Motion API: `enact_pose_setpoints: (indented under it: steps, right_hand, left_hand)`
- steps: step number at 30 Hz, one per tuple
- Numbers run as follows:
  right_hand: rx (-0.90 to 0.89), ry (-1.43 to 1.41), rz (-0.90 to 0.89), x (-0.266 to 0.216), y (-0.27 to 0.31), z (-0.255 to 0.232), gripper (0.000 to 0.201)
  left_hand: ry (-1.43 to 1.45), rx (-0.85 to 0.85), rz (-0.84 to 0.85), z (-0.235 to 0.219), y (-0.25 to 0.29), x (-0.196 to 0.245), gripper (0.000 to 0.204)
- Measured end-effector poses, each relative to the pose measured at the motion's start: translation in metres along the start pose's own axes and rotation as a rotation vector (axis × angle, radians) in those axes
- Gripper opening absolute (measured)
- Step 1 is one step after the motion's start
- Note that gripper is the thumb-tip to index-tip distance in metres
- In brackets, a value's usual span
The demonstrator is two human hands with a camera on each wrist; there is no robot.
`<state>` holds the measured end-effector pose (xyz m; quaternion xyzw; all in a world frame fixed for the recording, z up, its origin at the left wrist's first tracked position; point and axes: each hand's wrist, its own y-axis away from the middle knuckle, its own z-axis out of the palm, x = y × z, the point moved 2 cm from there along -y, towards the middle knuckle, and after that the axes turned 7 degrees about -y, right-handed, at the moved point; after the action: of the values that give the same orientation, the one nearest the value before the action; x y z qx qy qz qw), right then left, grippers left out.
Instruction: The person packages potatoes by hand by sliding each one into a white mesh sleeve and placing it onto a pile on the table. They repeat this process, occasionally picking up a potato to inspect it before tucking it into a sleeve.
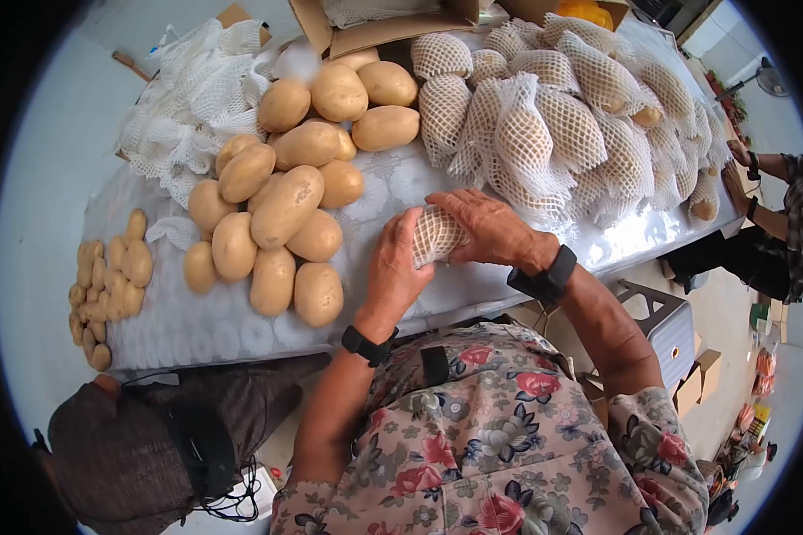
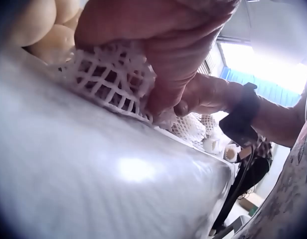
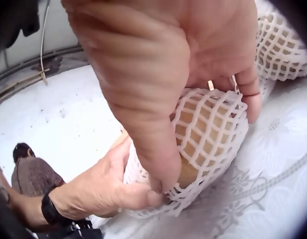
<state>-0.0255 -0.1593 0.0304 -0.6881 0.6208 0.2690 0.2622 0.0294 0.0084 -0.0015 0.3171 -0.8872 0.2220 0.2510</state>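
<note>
A potato in a white foam net [image 1: 437, 235] is held between both hands near the table's front edge. My left hand [image 1: 396, 267] grips its left end, thumb along the net. From the right, my right hand [image 1: 491, 227] curls over the other end; in the right wrist view the right hand [image 3: 143, 74] pinches the net [image 3: 208, 134] with thumb and fingers, and the left hand [image 3: 106, 184] holds the lower end. Potato shows through the mesh. The left wrist view shows the net [image 2: 111, 79] under the left hand [image 2: 158, 45].
Bare potatoes [image 1: 285, 207] lie to the left, with smaller ones [image 1: 111, 278] farther left. Empty foam nets [image 1: 196, 102] are heaped at the back left. Netted potatoes [image 1: 567, 125] pile up at the back right. A cardboard box [image 1: 393, 37] stands behind; other people are at both sides.
</note>
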Motion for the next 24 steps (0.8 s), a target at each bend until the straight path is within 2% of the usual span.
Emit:
enact_pose_setpoints:
  steps: [1, 4, 7, 9, 13, 16, 19, 20, 23, 24]
  right_hand:
    - [0.011, -0.029, 0.023, 0.001, 0.002, -0.001, 0.075]
    - [-0.044, -0.196, 0.077, 0.014, 0.005, -0.005, 0.076]
    - [-0.089, -0.288, 0.132, 0.019, 0.009, -0.005, 0.076]
    - [-0.044, -0.329, 0.083, 0.021, 0.011, -0.005, 0.076]
    - [0.017, -0.353, 0.085, 0.027, 0.012, -0.002, 0.075]
    - [-0.015, -0.247, 0.179, 0.028, 0.008, 0.002, 0.073]
    - [0.050, -0.182, 0.248, 0.032, 0.004, 0.010, 0.072]
    - [0.075, -0.097, 0.216, 0.031, 0.003, 0.012, 0.067]
    - [0.305, -0.195, 0.046, 0.038, 0.003, 0.024, 0.064]
    - [0.299, -0.260, 0.037, 0.033, 0.006, 0.023, 0.064]
  left_hand:
    - [-0.005, 0.008, 0.000, 0.001, 0.003, -0.003, 0.077]
    - [0.221, -0.132, -0.154, -0.003, 0.005, -0.012, 0.076]
    - [0.141, -0.244, -0.177, -0.018, 0.004, -0.004, 0.076]
    - [-0.031, -0.244, -0.105, -0.023, 0.003, -0.004, 0.077]
    - [-0.260, -0.152, 0.039, -0.025, 0.005, 0.001, 0.079]
    - [-0.219, -0.048, 0.143, -0.023, 0.003, 0.013, 0.082]
    - [-0.194, -0.082, 0.083, -0.008, 0.002, 0.000, 0.084]
    - [-0.189, -0.042, 0.078, -0.006, 0.001, -0.004, 0.084]
    - [-0.051, 0.024, 0.037, -0.005, -0.001, -0.011, 0.082]
    - [0.043, 0.029, -0.027, -0.003, 0.000, -0.017, 0.077]
